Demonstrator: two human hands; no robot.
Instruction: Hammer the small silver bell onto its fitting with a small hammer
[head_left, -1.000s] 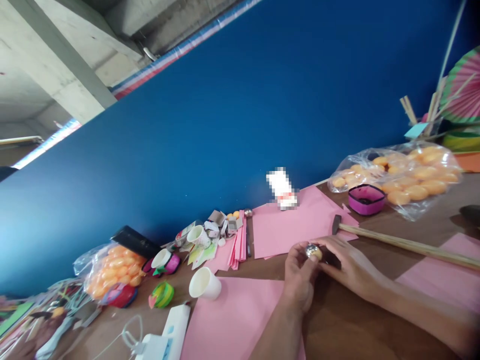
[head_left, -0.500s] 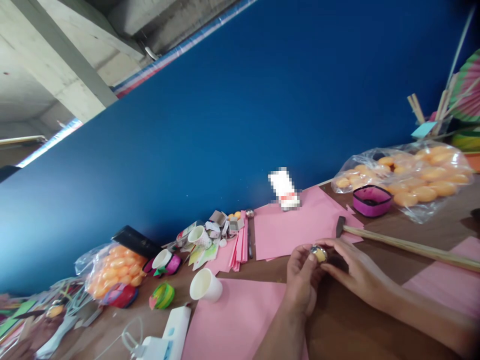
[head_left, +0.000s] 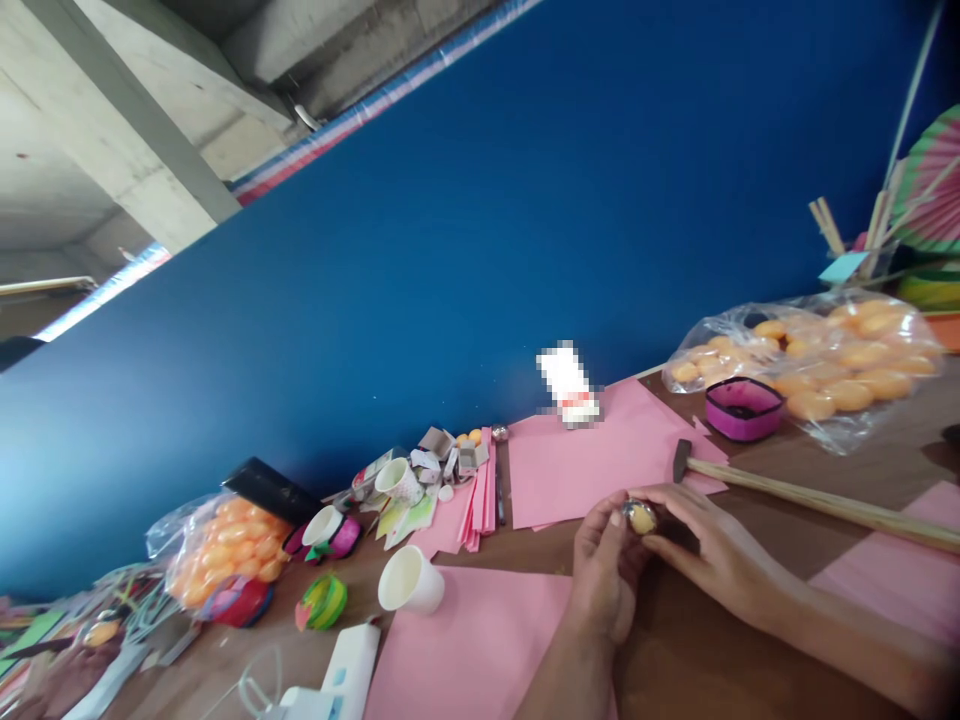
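Between my two hands is a small round ball (head_left: 640, 517), shiny silver around a yellowish face. My left hand (head_left: 606, 560) pinches it from the left with thumb and fingers. From the right, my right hand (head_left: 694, 525) has its fingertips on the ball's edge, thumb below and index finger above. Both hands are over the brown table (head_left: 675, 640), just in front of a stack of pink paper (head_left: 577, 460). A pink sheet (head_left: 472, 640) lies partly under my left forearm.
A hammer (head_left: 810, 495) lies right of the hands, near a magenta container (head_left: 742, 410) and bagged orange balls (head_left: 862, 365). Leftward are a white cup (head_left: 411, 580), a power strip (head_left: 351, 665) and another orange bag (head_left: 232, 545). Another person's hand (head_left: 64, 680) holds a similar ball at far left.
The view has shifted slightly, so most things appear a little lower. My right fingers have moved slightly around the ball, which stays held between both hands.
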